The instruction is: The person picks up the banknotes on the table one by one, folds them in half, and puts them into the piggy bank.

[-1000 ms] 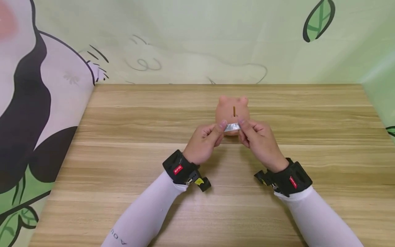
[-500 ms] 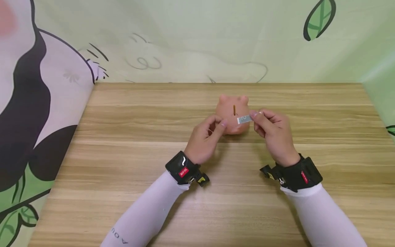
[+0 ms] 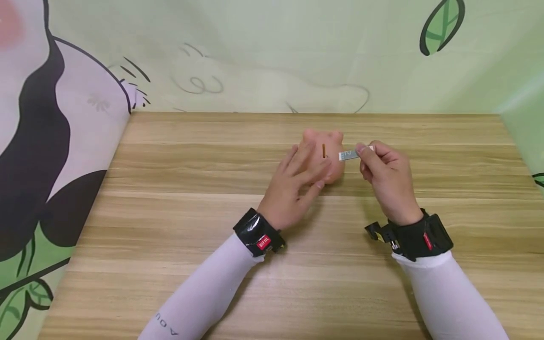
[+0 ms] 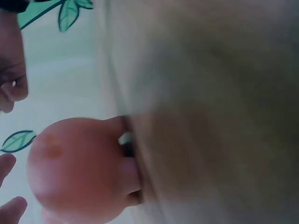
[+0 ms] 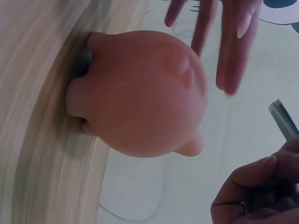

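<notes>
A pink pig-shaped money box [image 3: 333, 166], with a narrow slot [image 3: 324, 151] in its top, stands on the table. My left hand [image 3: 289, 196] has its fingers spread over the money box's left side. In the right wrist view those fingers [image 5: 204, 28] lie close above the money box; contact cannot be made out. To the right of it, my right hand [image 3: 388, 189] pinches a grey-and-white strip [image 3: 347, 155] with printed marks between thumb and index finger. One end of the strip points left, beside the money box's right edge.
The wood-grain table [image 3: 191, 156] reaches back to a pale green printed backdrop [image 3: 272, 56]. A panda print [image 3: 85, 94] covers the left side. Black camera straps [image 3: 259, 233] sit on both wrists.
Earlier both hands held the strip in front of the money box. The left hand let go and spread its fingers over the money box; the right hand carried the strip rightward and back.
</notes>
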Motion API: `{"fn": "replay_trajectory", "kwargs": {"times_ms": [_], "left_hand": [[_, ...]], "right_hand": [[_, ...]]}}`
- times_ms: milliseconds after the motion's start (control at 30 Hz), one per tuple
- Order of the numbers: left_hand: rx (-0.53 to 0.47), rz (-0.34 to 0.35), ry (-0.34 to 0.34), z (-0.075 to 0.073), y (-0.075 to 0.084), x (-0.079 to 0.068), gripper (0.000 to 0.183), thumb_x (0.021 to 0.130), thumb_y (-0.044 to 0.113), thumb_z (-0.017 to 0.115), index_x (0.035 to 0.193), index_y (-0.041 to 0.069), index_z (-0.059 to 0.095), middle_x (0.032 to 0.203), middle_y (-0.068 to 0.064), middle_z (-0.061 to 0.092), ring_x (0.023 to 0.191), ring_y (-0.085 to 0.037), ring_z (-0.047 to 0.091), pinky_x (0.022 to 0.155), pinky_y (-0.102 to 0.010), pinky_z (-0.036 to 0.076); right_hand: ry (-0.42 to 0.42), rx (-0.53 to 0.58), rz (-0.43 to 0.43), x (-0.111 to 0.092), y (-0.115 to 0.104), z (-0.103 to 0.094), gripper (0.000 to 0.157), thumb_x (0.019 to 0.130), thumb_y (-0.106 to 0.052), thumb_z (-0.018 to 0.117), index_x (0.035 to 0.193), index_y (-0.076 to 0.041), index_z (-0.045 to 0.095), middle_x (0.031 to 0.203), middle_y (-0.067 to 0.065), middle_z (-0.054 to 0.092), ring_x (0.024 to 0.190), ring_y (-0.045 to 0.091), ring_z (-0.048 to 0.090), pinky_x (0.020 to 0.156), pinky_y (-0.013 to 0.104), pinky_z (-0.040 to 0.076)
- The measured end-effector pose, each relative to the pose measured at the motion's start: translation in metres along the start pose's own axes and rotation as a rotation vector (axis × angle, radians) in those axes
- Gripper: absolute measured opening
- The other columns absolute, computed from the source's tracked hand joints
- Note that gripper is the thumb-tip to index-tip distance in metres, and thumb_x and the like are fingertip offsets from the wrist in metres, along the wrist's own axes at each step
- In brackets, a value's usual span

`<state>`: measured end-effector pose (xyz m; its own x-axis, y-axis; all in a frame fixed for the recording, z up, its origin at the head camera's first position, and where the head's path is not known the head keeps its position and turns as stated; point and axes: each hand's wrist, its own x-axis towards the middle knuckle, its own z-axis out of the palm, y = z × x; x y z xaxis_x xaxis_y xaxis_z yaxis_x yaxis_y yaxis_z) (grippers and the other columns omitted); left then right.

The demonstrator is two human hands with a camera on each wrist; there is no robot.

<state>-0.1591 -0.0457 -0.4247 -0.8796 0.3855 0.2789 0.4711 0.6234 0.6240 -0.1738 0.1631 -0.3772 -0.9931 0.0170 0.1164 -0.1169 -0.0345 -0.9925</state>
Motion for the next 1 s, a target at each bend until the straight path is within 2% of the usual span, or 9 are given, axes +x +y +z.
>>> {"fn": "replay_trajectory", "kwargs": {"times_ms": [67,133,267,333,467,633,800,933,1000], "left_hand": [[0.036,-0.017,-0.064,0.003,-0.001,-0.001,0.048,0.106,0.032,0.058,0.154,0.026,0.051,0.174,-0.003,0.018,0.163,-0.03,0.011,0.133,-0.049,0.014],[0.07,-0.028,-0.107,0.006,-0.002,-0.002,0.052,0.107,0.034,0.055,0.158,0.029,0.044,0.175,-0.001,0.013,0.163,-0.03,0.006,0.132,-0.051,0.016],[0.094,-0.044,-0.133,0.008,-0.003,-0.003,0.054,0.108,0.037,0.052,0.16,0.034,0.038,0.176,0.003,0.007,0.163,-0.029,0.005,0.129,-0.057,0.022],[0.094,-0.058,-0.14,0.007,-0.003,-0.003,0.054,0.108,0.038,0.051,0.16,0.036,0.037,0.176,0.006,0.005,0.163,-0.029,0.005,0.127,-0.062,0.024],[0.087,-0.081,-0.153,0.006,-0.003,-0.003,0.053,0.108,0.038,0.052,0.159,0.039,0.038,0.175,0.011,0.006,0.163,-0.031,0.009,0.122,-0.07,0.026],[0.093,-0.084,-0.17,0.005,-0.002,-0.002,0.054,0.108,0.037,0.053,0.159,0.041,0.038,0.174,0.015,0.006,0.161,-0.032,0.015,0.121,-0.071,0.026],[0.128,-0.079,-0.194,0.009,-0.002,0.001,0.056,0.107,0.037,0.054,0.16,0.043,0.034,0.173,0.015,0.005,0.161,-0.03,0.015,0.122,-0.07,0.026],[0.129,-0.087,-0.196,0.013,-0.004,0.001,0.054,0.107,0.036,0.055,0.158,0.039,0.039,0.173,0.017,0.005,0.161,-0.028,0.015,0.123,-0.069,0.026],[0.125,-0.086,-0.196,0.014,-0.004,0.0,0.054,0.106,0.036,0.055,0.158,0.04,0.039,0.172,0.018,0.004,0.161,-0.028,0.015,0.123,-0.069,0.025]], "right_hand": [[0.014,-0.02,-0.001,0.001,0.001,0.0,0.04,0.102,-0.016,0.066,0.066,-0.005,0.053,0.059,-0.004,0.046,0.057,0.012,0.039,0.052,0.022,0.028],[0.035,-0.026,-0.008,0.002,0.003,-0.001,0.036,0.1,-0.015,0.069,0.068,-0.004,0.055,0.063,-0.003,0.052,0.06,0.013,0.046,0.054,0.021,0.036],[0.046,-0.01,-0.018,0.004,0.005,-0.003,0.027,0.096,-0.009,0.071,0.073,0.002,0.062,0.082,0.001,0.069,0.072,0.013,0.062,0.062,0.02,0.052],[0.04,0.017,-0.016,0.005,0.006,-0.004,0.024,0.095,-0.006,0.072,0.074,0.004,0.064,0.092,0.003,0.075,0.078,0.013,0.068,0.062,0.021,0.056],[0.04,0.064,-0.007,0.006,0.009,-0.005,0.022,0.092,-0.004,0.075,0.074,0.001,0.063,0.087,0.005,0.08,0.07,0.012,0.072,0.058,0.021,0.056],[0.021,0.104,-0.005,0.006,0.016,-0.005,0.02,0.089,-0.004,0.08,0.087,-0.003,0.06,0.082,0.003,0.08,0.062,0.012,0.072,0.055,0.022,0.057],[0.018,0.046,-0.009,0.014,0.026,-0.004,0.026,0.087,-0.01,0.083,0.103,-0.001,0.064,0.081,0.002,0.08,0.057,0.012,0.068,0.055,0.023,0.057],[0.001,-0.034,-0.028,0.026,0.03,0.001,0.034,0.089,-0.016,0.082,0.114,0.005,0.071,0.083,-0.002,0.081,0.062,0.01,0.071,0.056,0.021,0.057],[-0.001,-0.092,-0.03,0.031,0.032,0.004,0.035,0.09,-0.02,0.081,0.115,0.004,0.074,0.084,-0.005,0.081,0.066,0.008,0.072,0.058,0.02,0.058]]}}
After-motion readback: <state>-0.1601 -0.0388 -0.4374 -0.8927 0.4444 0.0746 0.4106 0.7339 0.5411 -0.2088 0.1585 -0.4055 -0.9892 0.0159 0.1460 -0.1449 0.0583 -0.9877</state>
